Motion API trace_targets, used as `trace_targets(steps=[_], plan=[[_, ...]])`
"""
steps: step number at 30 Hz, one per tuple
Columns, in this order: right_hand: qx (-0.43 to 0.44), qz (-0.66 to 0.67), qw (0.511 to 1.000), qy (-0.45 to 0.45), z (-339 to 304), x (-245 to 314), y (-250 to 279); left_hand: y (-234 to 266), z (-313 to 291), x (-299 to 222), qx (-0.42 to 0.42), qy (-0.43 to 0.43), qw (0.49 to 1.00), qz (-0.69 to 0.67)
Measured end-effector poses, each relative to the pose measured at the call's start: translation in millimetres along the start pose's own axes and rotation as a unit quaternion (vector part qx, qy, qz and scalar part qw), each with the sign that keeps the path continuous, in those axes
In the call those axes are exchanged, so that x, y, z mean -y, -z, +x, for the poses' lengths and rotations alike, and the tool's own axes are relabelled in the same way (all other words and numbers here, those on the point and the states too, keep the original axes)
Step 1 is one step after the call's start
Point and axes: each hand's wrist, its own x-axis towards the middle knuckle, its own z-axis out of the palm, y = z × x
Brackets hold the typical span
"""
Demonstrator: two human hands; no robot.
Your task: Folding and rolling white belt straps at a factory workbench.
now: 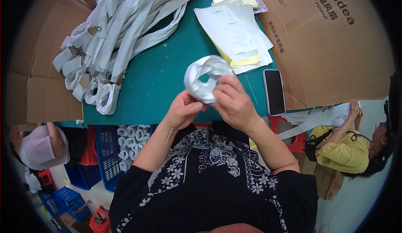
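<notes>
Above the near edge of the green table point(163, 82), my two hands hold a coiled roll of shiny whitish strap point(193, 75) with an open centre. My left hand point(183, 111) is closed on its lower edge, thumb on the near side. My right hand point(235, 105) pinches the coil's right side with bent fingers. The roll is slightly blurred, and its far right part lies partly behind my fingers. At the left, a heap of long white straps point(130, 32) stretches across the table. Looped strap ends with brown tabs and small metal rings, such as this white loop point(108, 101), lie at its near end.
White and yellow paper sheets point(234, 28) and a phone point(274, 93) lie right of my hands. Cardboard walls point(331, 61) flank the table. Below it stands a blue basket point(109, 162) of white rolls point(132, 141). Other people work at both sides, one in yellow point(343, 149).
</notes>
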Motion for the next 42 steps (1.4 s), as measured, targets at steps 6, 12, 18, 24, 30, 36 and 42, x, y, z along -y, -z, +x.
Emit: trace_targets(steps=[6, 12, 18, 24, 30, 36, 42], plan=[[0.024, 0.075, 0.996, 0.030, 3, -4, 4, 8, 8, 8, 0.029, -0.036, 0.999, 0.008], [-0.050, 0.082, 0.995, -0.006, 3, -7, -6, -9, 20, 7, 0.011, -0.041, 0.998, -0.050], [-0.066, 0.020, 0.996, -0.049, -1, -19, -8, 5, 9, 11, -0.233, -0.317, 0.838, 0.378], [0.036, -0.082, 0.992, 0.090, 8, -8, 8, -40, 10, -68, -0.030, -0.296, 0.582, 0.757], [0.077, 0.131, 0.985, -0.087, 7, -21, 6, -40, 20, -61, 0.064, -0.336, 0.622, 0.704], [0.224, 0.193, 0.942, -0.158, -2, -35, 8, -20, 21, -51, 0.128, -0.270, 0.680, 0.670], [0.394, 0.363, 0.814, -0.226, 8, -39, 14, -29, 12, -68, 0.247, -0.318, 0.558, 0.726]])
